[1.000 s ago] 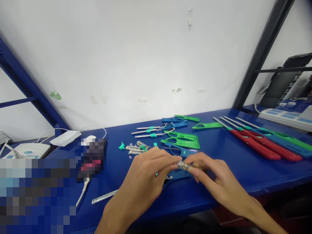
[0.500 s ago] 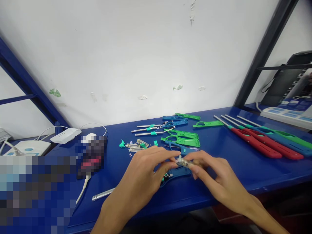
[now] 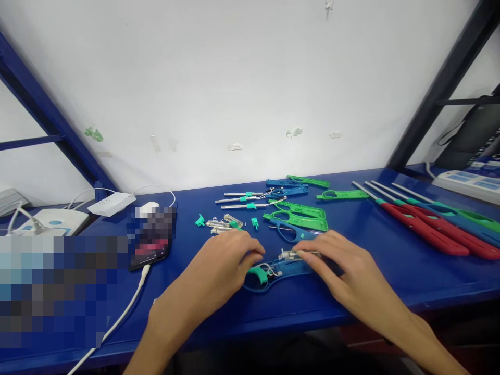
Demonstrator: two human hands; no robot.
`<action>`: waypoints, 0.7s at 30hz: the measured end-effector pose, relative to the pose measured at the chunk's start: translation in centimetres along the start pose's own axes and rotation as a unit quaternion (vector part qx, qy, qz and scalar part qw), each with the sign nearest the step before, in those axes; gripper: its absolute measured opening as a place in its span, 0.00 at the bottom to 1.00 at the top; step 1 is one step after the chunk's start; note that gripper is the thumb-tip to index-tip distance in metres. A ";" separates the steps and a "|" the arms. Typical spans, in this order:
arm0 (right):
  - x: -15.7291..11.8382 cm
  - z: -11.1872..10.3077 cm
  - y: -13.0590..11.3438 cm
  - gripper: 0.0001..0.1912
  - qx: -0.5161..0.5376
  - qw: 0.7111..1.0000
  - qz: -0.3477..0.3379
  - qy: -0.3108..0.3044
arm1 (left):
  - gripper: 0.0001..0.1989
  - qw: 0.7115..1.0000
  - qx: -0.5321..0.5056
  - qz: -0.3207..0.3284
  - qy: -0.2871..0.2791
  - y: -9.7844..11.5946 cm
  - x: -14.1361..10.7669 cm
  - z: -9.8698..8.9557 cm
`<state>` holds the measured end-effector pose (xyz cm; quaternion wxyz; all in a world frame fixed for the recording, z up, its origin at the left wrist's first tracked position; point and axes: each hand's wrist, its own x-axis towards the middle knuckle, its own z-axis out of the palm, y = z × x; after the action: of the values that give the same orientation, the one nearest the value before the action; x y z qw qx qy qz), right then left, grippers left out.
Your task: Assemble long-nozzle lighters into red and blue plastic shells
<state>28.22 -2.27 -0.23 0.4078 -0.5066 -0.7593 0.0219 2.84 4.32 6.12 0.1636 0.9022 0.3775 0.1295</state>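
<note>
Between the thumb and fingers of my right hand (image 3: 344,265) is a small clear tank with a metal valve end (image 3: 289,254). It is held low over a blue handle shell (image 3: 273,281), which lies open with a teal trigger (image 3: 259,275) and white wires in it. My left hand (image 3: 222,265) is at the shell's left end, thumb and index finger bent toward each other with a small gap and nothing visible between them. Behind my hands lies another blue shell (image 3: 287,232).
Loose clear tanks (image 3: 219,226) and teal pieces (image 3: 200,220) lie behind my left hand. Green shells (image 3: 300,216) and metal rods (image 3: 238,200) lie farther back. Red lighters (image 3: 425,229) are at the right. A phone (image 3: 150,255) with a white cable (image 3: 125,315) is at the left.
My left hand has come away from the tank and moved left. My right hand has brought the tank down to the open blue shell. The head view has shifted slightly.
</note>
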 end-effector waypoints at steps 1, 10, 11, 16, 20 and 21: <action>0.0 0.1 0.1 0.09 -0.010 1.000 -0.012 -0.010 | 0.09 1.000 -0.007 -0.003 -0.009 0.1 0.0 0.1; -0.2 0.6 0.4 0.10 -0.034 0.997 -0.015 -0.063 | 0.11 0.998 -0.004 -0.045 -0.042 0.2 -0.8 0.1; -0.2 0.6 0.4 0.10 -0.034 0.997 -0.014 -0.066 | 0.13 0.998 -0.001 -0.050 -0.043 0.2 -0.9 0.0; -0.2 0.6 0.4 0.10 -0.033 0.997 -0.020 -0.070 | 0.10 0.999 0.002 -0.032 -0.031 0.2 -0.9 -0.1; -0.1 0.6 0.3 0.11 -0.037 0.996 -0.023 -0.077 | 0.10 1.000 -0.001 0.004 -0.021 0.6 -0.2 0.2; -0.1 0.6 0.3 0.11 -0.038 0.996 -0.022 -0.079 | 0.10 1.000 0.005 0.010 -0.018 0.8 0.0 0.4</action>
<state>28.02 -1.97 -0.79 0.3270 -0.5019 -0.8004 0.0239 3.54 3.72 6.08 0.1644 0.9088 0.3664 0.1125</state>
